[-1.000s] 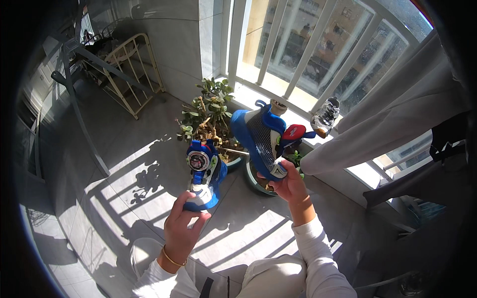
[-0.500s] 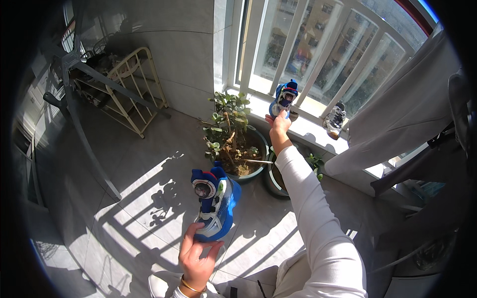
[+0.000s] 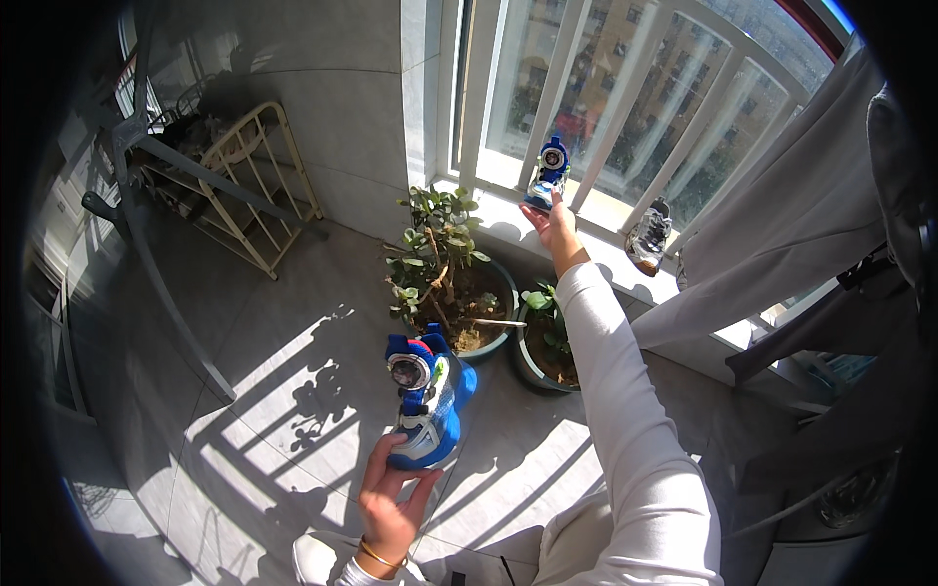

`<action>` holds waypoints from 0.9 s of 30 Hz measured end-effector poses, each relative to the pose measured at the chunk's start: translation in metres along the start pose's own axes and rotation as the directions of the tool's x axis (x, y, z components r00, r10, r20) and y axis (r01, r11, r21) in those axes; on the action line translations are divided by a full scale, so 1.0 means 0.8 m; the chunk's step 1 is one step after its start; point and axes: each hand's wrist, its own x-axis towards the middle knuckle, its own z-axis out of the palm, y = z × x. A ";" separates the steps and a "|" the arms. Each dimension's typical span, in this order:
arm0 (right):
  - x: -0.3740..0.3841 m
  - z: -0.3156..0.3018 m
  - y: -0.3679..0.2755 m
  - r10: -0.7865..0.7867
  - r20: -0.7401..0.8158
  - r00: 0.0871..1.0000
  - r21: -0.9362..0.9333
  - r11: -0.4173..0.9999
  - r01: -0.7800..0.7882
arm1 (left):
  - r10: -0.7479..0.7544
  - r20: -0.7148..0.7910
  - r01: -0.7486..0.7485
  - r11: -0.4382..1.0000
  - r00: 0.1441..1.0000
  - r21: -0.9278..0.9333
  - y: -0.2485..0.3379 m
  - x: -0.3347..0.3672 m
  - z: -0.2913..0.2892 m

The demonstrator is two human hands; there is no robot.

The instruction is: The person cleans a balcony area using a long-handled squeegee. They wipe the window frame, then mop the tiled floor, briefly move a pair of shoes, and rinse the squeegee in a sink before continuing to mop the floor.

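Note:
In my left hand (image 3: 389,503) is a blue and white sneaker (image 3: 428,410) with a round dial-like piece at its ankle. I grip it at the toe, thumb and fingers on either side, with its heel pointing away from me. My right arm reaches out to the window sill, where my right hand (image 3: 559,232) grips the toe of a matching blue and white sneaker (image 3: 550,174). That one is against the white railing; whether it rests on the sill I cannot tell.
A black and white sneaker (image 3: 649,237) leans on the railing (image 3: 586,186) to the right. Potted plants in a large pot (image 3: 508,303) and a smaller pot (image 3: 532,366) stand below the sill. Grey clothes (image 3: 782,215) hang at right; a cream metal rack (image 3: 283,186) stands at left.
The sneaker in my right hand has moved up and slightly left, closer against the railing, and stands more upright. My left hand has shifted slightly, turning its sneaker a little.

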 end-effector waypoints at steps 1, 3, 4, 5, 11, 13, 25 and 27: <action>-0.016 0.001 -0.001 -0.017 -0.026 1.000 -0.005 1.000 0.017 | 0.027 -0.014 -0.027 1.000 1.000 0.013 0.001 0.001 0.002; -0.061 0.000 0.015 0.059 -0.009 0.998 -0.113 0.992 -0.059 | 0.040 -0.006 -0.040 0.998 0.999 0.039 0.000 0.003 0.004; -0.089 -0.008 0.029 0.159 0.065 0.985 -0.187 0.972 -0.144 | 0.031 -0.016 -0.030 0.999 0.999 0.029 0.000 0.004 0.005; -0.110 -0.016 0.040 0.227 0.133 0.965 -0.272 0.945 -0.184 | 0.026 -0.016 -0.025 0.999 1.000 0.022 0.000 0.004 0.007; -0.061 -0.023 0.041 0.097 0.019 0.995 0.009 0.995 -0.097 | -0.018 -0.065 0.015 0.998 0.998 -0.055 0.001 0.005 0.021; -0.036 -0.014 0.039 0.034 0.086 0.996 -0.011 0.999 -0.033 | -0.010 -0.092 0.007 1.000 0.996 -0.029 0.003 0.007 0.022; -0.464 -0.012 0.064 0.870 0.442 0.219 -0.565 0.460 -0.685 | 0.143 0.032 -0.146 0.982 0.989 0.122 -0.018 0.005 0.024; -0.481 -0.003 0.064 0.768 0.480 0.424 -0.535 0.639 -0.552 | 0.228 0.066 -0.235 0.962 0.971 0.137 -0.015 0.007 0.030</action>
